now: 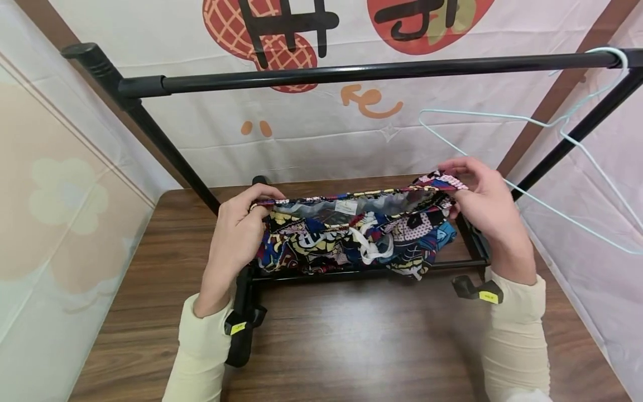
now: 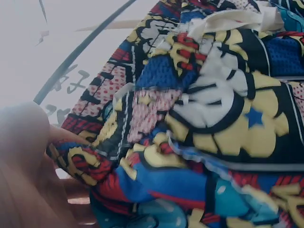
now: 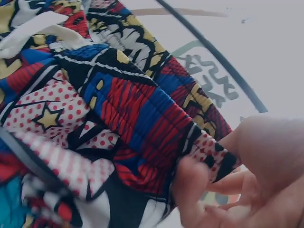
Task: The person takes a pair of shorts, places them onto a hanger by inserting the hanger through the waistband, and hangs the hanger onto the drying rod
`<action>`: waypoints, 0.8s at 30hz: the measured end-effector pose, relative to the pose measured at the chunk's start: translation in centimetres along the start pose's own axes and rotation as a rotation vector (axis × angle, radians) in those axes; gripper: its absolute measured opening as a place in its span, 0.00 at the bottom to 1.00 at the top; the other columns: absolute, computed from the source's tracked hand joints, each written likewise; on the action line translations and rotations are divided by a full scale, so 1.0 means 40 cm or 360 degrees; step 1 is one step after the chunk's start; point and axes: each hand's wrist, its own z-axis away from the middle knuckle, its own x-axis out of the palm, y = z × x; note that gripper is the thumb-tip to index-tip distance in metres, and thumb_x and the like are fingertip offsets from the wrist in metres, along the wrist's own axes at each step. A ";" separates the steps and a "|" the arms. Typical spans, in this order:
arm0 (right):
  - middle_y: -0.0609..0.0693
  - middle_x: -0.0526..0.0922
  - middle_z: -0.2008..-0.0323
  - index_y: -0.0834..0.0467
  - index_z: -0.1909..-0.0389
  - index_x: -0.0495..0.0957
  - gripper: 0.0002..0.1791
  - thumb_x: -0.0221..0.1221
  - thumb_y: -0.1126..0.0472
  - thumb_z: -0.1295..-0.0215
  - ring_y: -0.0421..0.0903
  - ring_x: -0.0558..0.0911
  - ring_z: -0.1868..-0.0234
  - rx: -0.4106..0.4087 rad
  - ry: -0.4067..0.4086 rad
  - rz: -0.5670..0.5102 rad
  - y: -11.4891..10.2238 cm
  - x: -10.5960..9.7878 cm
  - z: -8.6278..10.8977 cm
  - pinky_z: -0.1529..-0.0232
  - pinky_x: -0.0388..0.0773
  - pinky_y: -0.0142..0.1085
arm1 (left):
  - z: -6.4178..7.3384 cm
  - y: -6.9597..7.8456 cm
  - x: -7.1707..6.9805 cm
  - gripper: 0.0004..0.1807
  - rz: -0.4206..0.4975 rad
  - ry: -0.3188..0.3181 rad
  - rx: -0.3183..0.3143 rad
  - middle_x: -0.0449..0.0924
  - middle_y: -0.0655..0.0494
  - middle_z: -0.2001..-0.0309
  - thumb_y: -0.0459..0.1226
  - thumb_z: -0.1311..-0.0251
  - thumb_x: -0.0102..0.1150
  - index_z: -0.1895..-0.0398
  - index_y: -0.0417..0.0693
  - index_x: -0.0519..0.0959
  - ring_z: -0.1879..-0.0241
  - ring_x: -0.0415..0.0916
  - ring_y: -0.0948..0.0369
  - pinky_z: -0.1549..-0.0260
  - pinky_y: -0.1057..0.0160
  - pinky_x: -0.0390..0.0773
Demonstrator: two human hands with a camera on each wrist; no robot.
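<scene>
A pair of shorts (image 1: 321, 245) in a bright comic print hangs between both hands, its elastic waistband stretched wide. A white drawstring (image 1: 370, 248) is tied at the front, and a pale label (image 1: 346, 207) shows inside the waist. My left hand (image 1: 238, 229) pinches the waistband's left end with thumb and fingers. At the opposite end, my right hand (image 1: 484, 201) grips the waistband, thumb towards the inside. Both wrist views show the gathered waist fabric (image 2: 118, 123) close up, with the right hand's fingers (image 3: 192, 190) bent around its edge.
A black rack has a top rail (image 1: 351, 72) beyond the hands and a lower bar (image 1: 442, 264) near the shorts. A light blue wire hanger (image 1: 502, 115) hangs at the rail's right end. Beneath lies a wooden surface (image 1: 351, 335); printed cloth (image 1: 326, 139) covers the back.
</scene>
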 end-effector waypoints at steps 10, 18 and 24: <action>0.37 0.84 0.66 0.56 0.34 0.70 0.19 0.53 0.66 0.23 0.39 0.74 0.83 0.0181 -0.0254 0.0027 -0.004 -0.045 0.009 0.79 0.76 0.33 | -0.012 0.020 -0.015 0.21 0.0370 -0.0465 -0.0182 0.76 0.49 0.52 0.34 0.19 0.36 0.38 0.51 0.80 0.79 0.57 0.59 0.67 0.57 0.65; 0.53 0.80 0.69 0.55 0.28 0.68 0.39 0.62 0.34 0.29 0.47 0.78 0.79 0.0288 -0.0458 0.0483 0.039 -0.015 0.005 0.75 0.78 0.40 | -0.003 0.019 -0.008 0.25 0.0276 -0.0565 -0.0232 0.71 0.51 0.28 0.52 0.22 0.54 0.30 0.53 0.74 0.45 0.74 0.51 0.42 0.48 0.71; 0.56 0.87 0.60 0.55 0.33 0.74 0.36 0.57 0.31 0.27 0.47 0.85 0.73 0.0266 -0.0538 0.0550 0.056 0.008 0.012 0.71 0.82 0.39 | -0.002 0.024 0.006 0.31 0.0332 -0.0512 -0.0287 0.70 0.53 0.24 0.58 0.24 0.54 0.27 0.52 0.73 0.16 0.50 0.55 0.21 0.38 0.54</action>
